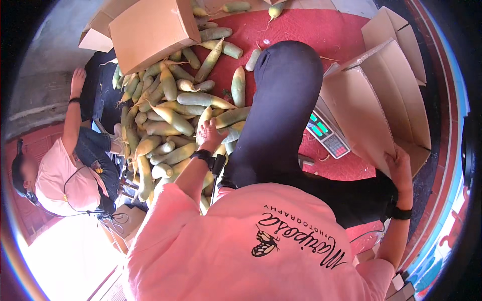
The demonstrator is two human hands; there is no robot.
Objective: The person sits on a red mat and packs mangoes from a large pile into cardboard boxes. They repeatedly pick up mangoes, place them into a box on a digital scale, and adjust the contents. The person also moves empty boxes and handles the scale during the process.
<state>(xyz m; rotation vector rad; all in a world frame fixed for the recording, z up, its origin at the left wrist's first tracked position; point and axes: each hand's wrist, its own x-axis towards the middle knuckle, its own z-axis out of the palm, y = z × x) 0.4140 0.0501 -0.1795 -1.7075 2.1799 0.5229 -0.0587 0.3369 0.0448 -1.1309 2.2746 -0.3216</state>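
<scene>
My left hand (211,134) lies on a green radish (205,114) at the near side of a large heap of green radishes (171,120), its fingers spread across it. Whether the fingers grip the radish is hard to tell. On the right, my right hand (400,165) holds the near edge of an open cardboard box (357,101), thumb and fingers on its wall. A digital scale (333,143) with a lit display and keypad shows beside the box, partly behind it and my knee.
A tilted cardboard box (154,34) stands over the heap's far end. Another carton (395,41) is at the far right. Loose radishes (238,86) lie on the red carpet (312,30). At the left another person (71,177) sits close to the heap, one arm stretched out.
</scene>
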